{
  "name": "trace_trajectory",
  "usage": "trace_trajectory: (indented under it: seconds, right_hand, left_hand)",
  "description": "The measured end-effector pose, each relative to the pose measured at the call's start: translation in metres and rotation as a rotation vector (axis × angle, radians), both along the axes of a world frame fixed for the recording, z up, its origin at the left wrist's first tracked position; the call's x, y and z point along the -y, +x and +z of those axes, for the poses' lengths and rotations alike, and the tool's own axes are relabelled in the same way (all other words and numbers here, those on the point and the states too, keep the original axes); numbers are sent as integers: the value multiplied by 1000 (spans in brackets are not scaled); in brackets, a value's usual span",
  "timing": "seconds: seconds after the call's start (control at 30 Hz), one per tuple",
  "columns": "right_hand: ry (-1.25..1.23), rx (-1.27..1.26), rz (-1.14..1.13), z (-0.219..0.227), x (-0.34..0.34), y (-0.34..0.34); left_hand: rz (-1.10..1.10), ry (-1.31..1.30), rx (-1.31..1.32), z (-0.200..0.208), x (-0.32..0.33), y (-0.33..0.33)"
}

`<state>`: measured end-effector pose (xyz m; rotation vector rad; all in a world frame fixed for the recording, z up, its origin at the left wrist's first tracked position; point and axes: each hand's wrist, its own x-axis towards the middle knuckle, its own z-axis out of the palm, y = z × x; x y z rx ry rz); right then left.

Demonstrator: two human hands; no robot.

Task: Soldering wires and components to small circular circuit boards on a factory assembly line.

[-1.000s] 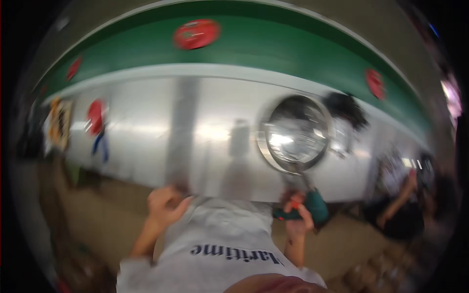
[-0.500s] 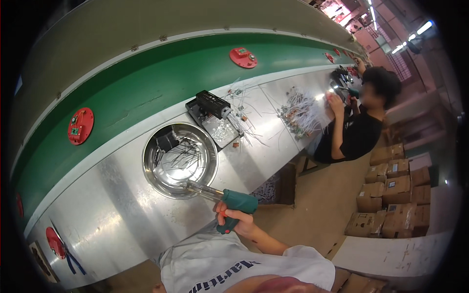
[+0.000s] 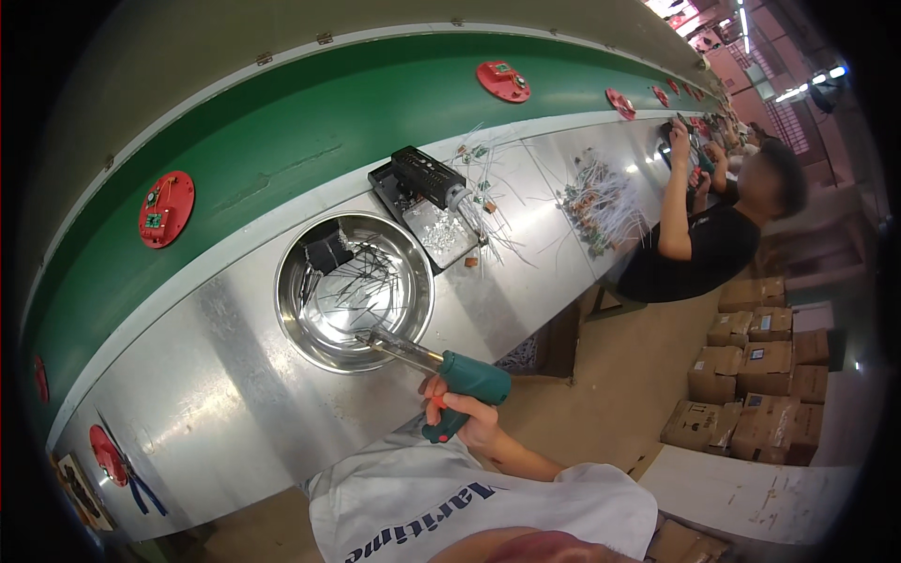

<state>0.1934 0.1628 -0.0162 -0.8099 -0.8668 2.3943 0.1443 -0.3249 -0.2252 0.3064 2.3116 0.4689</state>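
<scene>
Right hand (image 3: 466, 413) — closed around the grip of a green soldering gun (image 3: 465, 385), a finger at the orange trigger; its metal tip now reaches over the near rim of the steel bowl (image 3: 355, 291). Half a second ago the gun sat in much the same place by the bowl; a second ago both hands were raised before a blurred desk, so the view has swung and settled, and the tool seems ready to work at the bowl.

Left hand — out of view; state cannot be told.

Steel bowl: on the metal desk (image 3: 216, 375), holding thin wire offcuts and a small black block.

Black device (image 3: 427, 178): just beyond the bowl, loose white wires beside it.

Red round discs (image 3: 166, 208): spaced along the green belt (image 3: 310, 131).

Brown cartons (image 3: 751, 375): stacked on the floor at right, small dark labels on their faces.

Co-worker in black (image 3: 704, 244): farther along the desk.
</scene>
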Motion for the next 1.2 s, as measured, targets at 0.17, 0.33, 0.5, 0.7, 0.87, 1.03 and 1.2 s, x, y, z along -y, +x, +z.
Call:
trace_trajectory:
  seconds: [0.17,0.33,0.5,0.7,0.87,1.03,1.2]
  right_hand:
    - [-44,-22,-7,3,2,-4]
    - [-20,-49,55,3,5,-12]
    - [35,45,39,-7,5,-3]
    - [128,97,61,-3,-2,-3]
    - [78,108,121,4,-6,0]
    - [60,144,115,11,-2,-7]
    - [80,174,89,16,4,-11]
  left_hand:
    - [-162,0,108,-13,-45,1]
    - [-97,-112,256,31,-36,89]
    - [280,-330,393,136,-46,240]
    - [510,-405,537,184,-93,310]
    - [456,-379,675,195,-90,296]
    - [339,-333,827,197,-68,255]
    - [192,-247,969,192,-42,206]
